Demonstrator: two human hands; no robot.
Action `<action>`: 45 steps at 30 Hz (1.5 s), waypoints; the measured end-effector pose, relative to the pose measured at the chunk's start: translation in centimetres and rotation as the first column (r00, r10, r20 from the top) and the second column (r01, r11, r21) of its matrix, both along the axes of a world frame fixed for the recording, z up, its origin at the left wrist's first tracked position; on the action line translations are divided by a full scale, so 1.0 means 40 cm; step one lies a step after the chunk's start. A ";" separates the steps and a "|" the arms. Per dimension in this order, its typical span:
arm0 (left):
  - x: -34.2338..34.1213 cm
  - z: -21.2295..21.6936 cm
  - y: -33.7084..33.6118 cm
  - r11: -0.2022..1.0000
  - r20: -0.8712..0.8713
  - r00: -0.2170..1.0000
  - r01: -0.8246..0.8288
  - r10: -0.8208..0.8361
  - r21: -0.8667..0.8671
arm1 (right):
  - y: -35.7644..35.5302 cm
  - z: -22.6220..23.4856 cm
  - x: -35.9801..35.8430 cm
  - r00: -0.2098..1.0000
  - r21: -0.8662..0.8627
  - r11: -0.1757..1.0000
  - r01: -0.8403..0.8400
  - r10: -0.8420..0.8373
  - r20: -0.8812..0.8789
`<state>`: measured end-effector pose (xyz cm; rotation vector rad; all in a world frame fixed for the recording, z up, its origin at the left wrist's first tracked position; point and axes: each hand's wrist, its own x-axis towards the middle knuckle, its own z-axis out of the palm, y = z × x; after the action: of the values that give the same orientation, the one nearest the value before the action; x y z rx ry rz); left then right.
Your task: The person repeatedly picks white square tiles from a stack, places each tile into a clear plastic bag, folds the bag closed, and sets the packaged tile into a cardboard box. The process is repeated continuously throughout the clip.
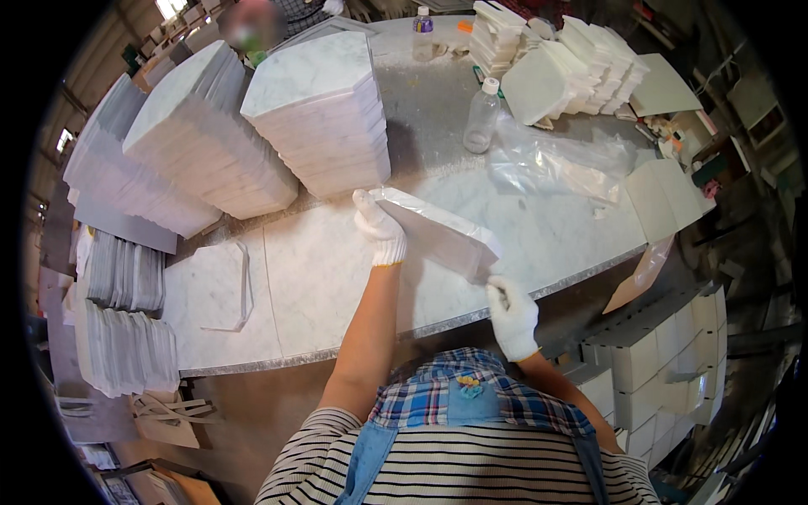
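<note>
A flat white marble tile wrapped in clear plastic [438, 231] is held tilted above the marble-topped table [328, 278]. My left hand [379, 227], in a white knit glove, grips its far upper end. My right hand [512, 316], also gloved, pinches the near lower corner at the table's front edge. Both forearms are bare.
Tall stacks of marble tiles [324, 109] lean at the back left. More white tiles [572, 71] pile at the back right, by two clear bottles [482, 118] and loose plastic bags [560, 164]. One tile [220, 288] lies flat at left. White boxes [665, 370] stand at right. A person [252, 29] is beyond the table.
</note>
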<state>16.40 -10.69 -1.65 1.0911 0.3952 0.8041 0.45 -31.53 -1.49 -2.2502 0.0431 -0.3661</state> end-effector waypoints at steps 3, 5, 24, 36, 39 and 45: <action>0.005 -0.001 -0.001 0.999 -0.005 1.000 0.005 -0.005 -0.034 | 0.034 0.000 0.001 0.986 -0.076 0.996 -0.056 0.067 0.153; 0.004 -0.004 0.005 1.000 -0.014 1.000 0.010 -0.010 0.014 | 0.057 0.010 0.006 0.996 -0.070 0.996 -0.049 0.054 0.075; -0.002 -0.012 0.013 0.997 -0.076 0.996 0.051 -0.046 0.062 | 0.104 0.102 -0.006 0.953 0.331 0.924 0.189 -0.254 0.165; 0.004 -0.038 0.026 0.992 -0.024 0.994 0.109 -0.108 0.061 | 0.076 0.300 0.273 0.890 0.523 0.822 -0.225 0.392 -0.232; -0.007 -0.014 0.014 0.993 -0.068 0.996 0.058 -0.051 0.106 | 0.080 0.296 0.262 0.937 0.441 0.872 -0.211 0.309 -0.163; 0.002 -0.037 0.018 0.994 -0.055 0.995 0.087 -0.083 0.065 | 0.075 0.323 0.259 0.952 0.471 0.872 -0.130 0.242 -0.187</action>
<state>16.50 -9.97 -3.14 1.1857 0.3652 0.7190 10.81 -28.55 11.43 -1.7981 0.0324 0.0289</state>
